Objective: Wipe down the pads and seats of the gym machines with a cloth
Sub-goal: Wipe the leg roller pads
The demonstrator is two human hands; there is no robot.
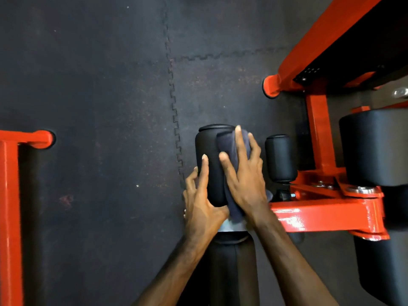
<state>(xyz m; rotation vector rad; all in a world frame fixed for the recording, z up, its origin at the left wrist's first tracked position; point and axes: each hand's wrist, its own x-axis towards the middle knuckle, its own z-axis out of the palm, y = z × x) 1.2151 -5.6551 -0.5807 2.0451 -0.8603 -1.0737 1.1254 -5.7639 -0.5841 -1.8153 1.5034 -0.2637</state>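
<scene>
Below the camera, both hands work on one black roller pad point(212, 164), a padded cylinder seen lengthwise, its far cap pointing away and its near end meeting a silvery collar point(231, 227). The right hand point(245, 180) lies on top of the pad with a dark grey cloth point(230, 146) under its palm; its fingers are spread and nearly straight, pressing the cloth flat against the pad's upper right side rather than curling round it. The cloth runs the length of the pad, one folded edge showing beyond the fingertips and another end hanging out under the wrist. The left hand point(199, 195) grasps the pad's near left side, thumb laid along the top and fingers wrapped round the flank (their tips are out of sight behind the pad).

Just to the right stands a smaller black roller pad point(279, 157), apart from the hands, fixed to the orange machine frame point(318, 215). Farther right a large black roller point(373, 146) sits on the same frame, with a bolt head point(361, 189) beneath it. Another black pad point(231, 266) lies in line with the held one, nearer the camera, between the forearms. A second orange frame point(11, 195) stands at the left edge. Underneath everything lies dark rubber floor matting point(99, 85) with interlocking seams.
</scene>
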